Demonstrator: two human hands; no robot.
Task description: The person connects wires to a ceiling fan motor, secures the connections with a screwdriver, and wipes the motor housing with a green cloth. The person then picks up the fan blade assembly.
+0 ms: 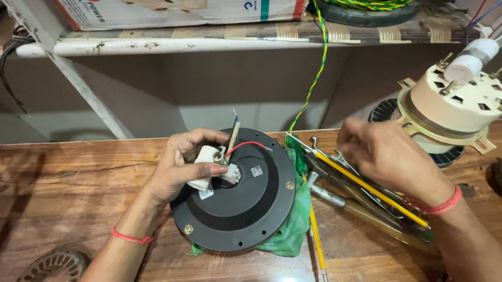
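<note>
A round black fan motor housing (242, 206) lies flat on a green cloth (293, 217) on the wooden bench. My left hand (184, 163) grips a small white cylindrical part (206, 158) at the housing's centre, where red and other wires (245, 145) stick up. My right hand (384, 156) hovers blurred over a pile of hand tools (363, 192) to the right, fingers curled; I cannot tell whether it holds one. A yellow-handled screwdriver (374, 190) lies across the pile under that hand.
A cream fan motor (456, 106) with a white shaft stands at the back right on a dark ring. A green-yellow twisted wire (314, 75) hangs from a shelf holding a cardboard box (172, 2). A stator core (55, 265) lies at bottom left.
</note>
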